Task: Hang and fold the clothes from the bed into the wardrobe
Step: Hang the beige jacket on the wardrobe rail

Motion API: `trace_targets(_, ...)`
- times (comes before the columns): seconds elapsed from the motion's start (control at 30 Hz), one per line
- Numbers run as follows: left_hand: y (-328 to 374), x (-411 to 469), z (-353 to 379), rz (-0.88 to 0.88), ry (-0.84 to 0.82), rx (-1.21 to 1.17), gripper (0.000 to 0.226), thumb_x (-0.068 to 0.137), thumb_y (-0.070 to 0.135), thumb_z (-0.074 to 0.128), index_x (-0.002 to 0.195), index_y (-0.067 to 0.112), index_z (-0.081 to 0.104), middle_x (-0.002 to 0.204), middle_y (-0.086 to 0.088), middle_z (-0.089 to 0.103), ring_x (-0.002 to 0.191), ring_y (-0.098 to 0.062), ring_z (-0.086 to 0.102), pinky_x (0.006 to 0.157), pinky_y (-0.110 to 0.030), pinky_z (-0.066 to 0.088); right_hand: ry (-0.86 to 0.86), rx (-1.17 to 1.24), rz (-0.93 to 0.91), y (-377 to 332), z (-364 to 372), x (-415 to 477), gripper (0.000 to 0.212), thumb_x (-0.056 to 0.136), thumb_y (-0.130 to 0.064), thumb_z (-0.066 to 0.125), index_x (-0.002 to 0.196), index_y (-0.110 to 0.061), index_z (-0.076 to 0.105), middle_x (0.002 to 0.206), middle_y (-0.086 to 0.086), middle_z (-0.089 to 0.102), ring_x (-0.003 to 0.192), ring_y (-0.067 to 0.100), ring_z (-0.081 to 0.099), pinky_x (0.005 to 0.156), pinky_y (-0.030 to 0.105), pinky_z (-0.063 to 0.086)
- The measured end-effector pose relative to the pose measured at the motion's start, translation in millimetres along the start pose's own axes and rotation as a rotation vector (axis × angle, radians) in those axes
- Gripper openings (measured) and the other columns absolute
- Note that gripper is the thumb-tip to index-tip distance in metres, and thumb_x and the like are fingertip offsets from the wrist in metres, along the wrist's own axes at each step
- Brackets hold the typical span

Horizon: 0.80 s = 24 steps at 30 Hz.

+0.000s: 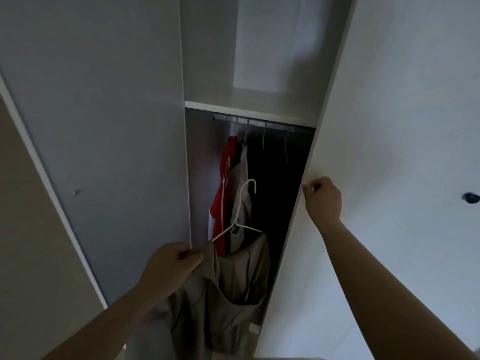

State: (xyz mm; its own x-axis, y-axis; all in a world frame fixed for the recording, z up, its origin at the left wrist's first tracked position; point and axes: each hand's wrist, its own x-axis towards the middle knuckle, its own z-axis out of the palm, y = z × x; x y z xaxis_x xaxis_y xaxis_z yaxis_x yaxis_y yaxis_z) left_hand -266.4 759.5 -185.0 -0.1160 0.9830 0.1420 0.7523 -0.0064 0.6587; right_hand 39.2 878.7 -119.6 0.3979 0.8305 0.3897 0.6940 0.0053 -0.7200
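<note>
While the right hand (323, 201) grips the door (389, 113), the left hand (168, 268) pinches the hanger (237, 223), garment (233, 284) draped below.

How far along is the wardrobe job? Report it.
Done: a red garment hangs on the rail. In hand: left hand holds a beige garment on a white hanger; right hand grips the door. Left: hooking it; bed unseen.

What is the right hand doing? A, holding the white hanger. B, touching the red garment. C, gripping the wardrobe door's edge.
C: the right hand grips the edge of the wardrobe door, while the left hand holds the beige garment on the white hanger.
</note>
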Motion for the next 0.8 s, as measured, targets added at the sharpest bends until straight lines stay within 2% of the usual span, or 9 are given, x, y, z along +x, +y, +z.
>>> trace_targets(0.1, 5, 8, 5, -0.053, 0.024, -0.029, 0.04, 0.086, 0.031, 0.065, 0.054, 0.012, 0.05, 0.051, -0.001, 0.046, 0.053, -0.013, 0.05, 0.053, -0.027, 0.032, -0.105, 0.0, -0.04, 4, 13, 23, 0.031, 0.091, -0.017, 0.061, 0.118, -0.003, 0.053, 0.11, 0.014, 0.063, 0.101, 0.031, 0.059, 0.075, 0.029, 0.04)
trace_targets(0.27, 15, 17, 11, -0.084, 0.069, -0.015, 0.04, 0.087, 0.031, 0.064, 0.054, 0.013, 0.05, 0.052, -0.001, 0.046, 0.053, -0.014, 0.05, 0.053, -0.027, 0.032, -0.196, 0.045, -0.048, 9, 28, 51, 0.039, 0.088, -0.011, 0.059, 0.124, -0.003, 0.048, 0.114, 0.017, 0.061, 0.101, 0.033, 0.058, 0.079, 0.033, 0.044)
trace_targets(0.37, 21, 18, 15, -0.104, 0.086, -0.016, 0.042, 0.087, 0.031, 0.064, 0.051, 0.015, 0.047, 0.05, 0.001, 0.044, 0.051, -0.012, 0.048, 0.053, -0.026, 0.031, -0.264, 0.067, -0.06, 14, 32, 61, 0.048, 0.087, -0.009, 0.06, 0.131, -0.004, 0.044, 0.103, 0.013, 0.059, 0.092, 0.03, 0.058, 0.074, 0.029, 0.039)
trace_targets(0.43, 23, 18, 15, -0.114, 0.089, -0.007, 0.041, 0.087, 0.032, 0.063, 0.053, 0.012, 0.049, 0.051, -0.001, 0.045, 0.053, -0.014, 0.049, 0.053, -0.026, 0.032, -0.32, 0.085, -0.077, 16, 30, 65, 0.054, 0.087, -0.007, 0.06, 0.136, -0.006, 0.04, 0.097, 0.007, 0.055, 0.094, 0.03, 0.057, 0.075, 0.028, 0.037)
trace_targets(0.57, 28, 13, 11, -0.098, 0.084, 0.008, 0.042, 0.087, 0.032, 0.063, 0.053, 0.012, 0.047, 0.05, 0.0, 0.042, 0.052, -0.014, 0.047, 0.052, -0.025, 0.03, -0.444, 0.11, -0.092, 20, 20, 58, 0.072, 0.089, -0.015, 0.064, 0.15, -0.017, 0.025, 0.12, 0.008, 0.051, 0.106, 0.026, 0.056, 0.087, 0.031, 0.043)
trace_targets(0.7, 30, -1, 4, -0.054, 0.074, 0.0, 0.049, 0.088, 0.03, 0.063, 0.049, 0.018, 0.036, 0.047, 0.002, 0.034, 0.049, -0.012, 0.041, 0.05, -0.025, 0.027, -0.458, 0.111, -0.079, 23, 1, 32, 0.071, 0.091, -0.018, 0.064, 0.151, -0.017, 0.026, 0.133, 0.013, 0.05, 0.113, 0.028, 0.056, 0.09, 0.032, 0.044)
trace_targets(0.8, 27, -15, -2, -0.033, 0.046, -0.011, 0.047, 0.088, 0.03, 0.064, 0.051, 0.016, 0.038, 0.05, 0.0, 0.037, 0.052, -0.015, 0.044, 0.053, -0.027, 0.028, -0.443, 0.125, -0.038, 24, -17, 6, 0.065, 0.091, -0.017, 0.063, 0.148, -0.018, 0.032, 0.133, 0.013, 0.051, 0.113, 0.027, 0.055, 0.09, 0.035, 0.047)
